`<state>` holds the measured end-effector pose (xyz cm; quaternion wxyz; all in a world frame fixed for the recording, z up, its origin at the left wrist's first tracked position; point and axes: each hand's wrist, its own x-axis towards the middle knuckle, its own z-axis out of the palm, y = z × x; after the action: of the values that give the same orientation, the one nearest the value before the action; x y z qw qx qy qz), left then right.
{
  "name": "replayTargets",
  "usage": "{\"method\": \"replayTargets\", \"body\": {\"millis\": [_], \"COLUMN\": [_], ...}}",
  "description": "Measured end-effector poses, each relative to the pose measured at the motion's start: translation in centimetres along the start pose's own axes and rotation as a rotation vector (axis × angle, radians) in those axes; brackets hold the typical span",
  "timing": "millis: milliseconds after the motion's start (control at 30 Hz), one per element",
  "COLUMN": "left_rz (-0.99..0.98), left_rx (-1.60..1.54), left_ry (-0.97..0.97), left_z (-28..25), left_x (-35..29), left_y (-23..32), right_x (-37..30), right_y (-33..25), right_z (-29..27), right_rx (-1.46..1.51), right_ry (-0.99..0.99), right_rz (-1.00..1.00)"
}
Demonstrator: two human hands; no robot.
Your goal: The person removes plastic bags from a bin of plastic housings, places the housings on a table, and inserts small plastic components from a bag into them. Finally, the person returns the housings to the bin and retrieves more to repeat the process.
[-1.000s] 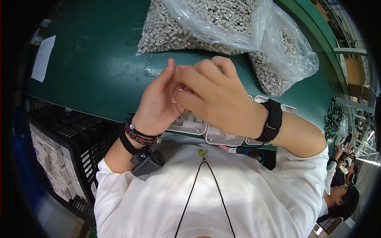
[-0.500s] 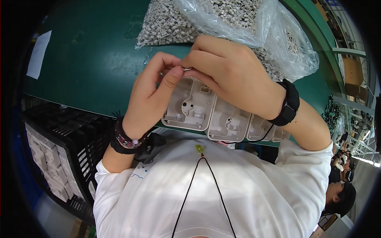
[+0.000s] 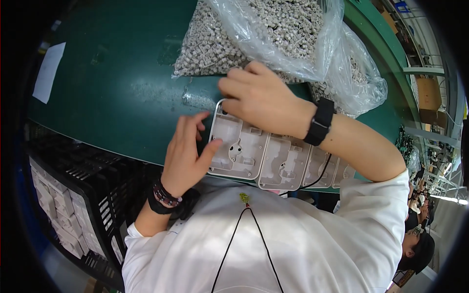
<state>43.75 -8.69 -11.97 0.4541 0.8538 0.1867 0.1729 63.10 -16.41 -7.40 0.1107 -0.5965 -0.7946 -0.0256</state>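
A pale grey plastic housing [image 3: 249, 158], its hollow ribbed inside facing up, lies at the near edge of the green table. My left hand [image 3: 188, 151] is beside its left wall with fingers apart and nothing visible in them; the thumb reaches to the rim. Over the housing's far left corner is my right hand [image 3: 264, 97], fingers curled together and pointing down into the corner. Whatever those fingertips hold, if anything, is hidden. Further housings of the same kind [image 3: 280, 168] stand in a row to the right, partly beneath my right forearm.
Clear plastic bags [image 3: 210, 46] full of small pale plastic parts lie beyond my hands. A white paper sheet [image 3: 49, 73] is at the far left of the table. At the left, a black crate [image 3: 93, 195] holds pale plastic pieces. Another person [image 3: 417, 249] is at the right.
My hands have come apart; before, they met over the housing around a small pale piece. My left hand is lower now, and my right fingers have gone down to the housing's far left corner.
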Motion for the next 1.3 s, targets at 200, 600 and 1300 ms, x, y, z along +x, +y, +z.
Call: {"method": "replayTargets", "body": {"millis": [200, 600, 1300], "left_rz": [-0.002, 0.043, -0.117], "left_rx": [-0.049, -0.048, -0.026], "left_ry": [-0.012, 0.055, -0.385], "left_z": [0.8, 1.1, 1.9], "left_x": [-0.8, -1.4, 3.1], "left_y": [-0.9, -2.2, 3.1], "right_x": [1.4, -0.3, -21.2], "right_y": [0.7, 0.0, -9.7], "right_z": [1.4, -0.2, -4.4], "right_rx": [0.015, 0.461, -0.123], "right_ry": [-0.138, -0.253, 0.025], "right_rz": [-0.132, 0.112, 1.435]}}
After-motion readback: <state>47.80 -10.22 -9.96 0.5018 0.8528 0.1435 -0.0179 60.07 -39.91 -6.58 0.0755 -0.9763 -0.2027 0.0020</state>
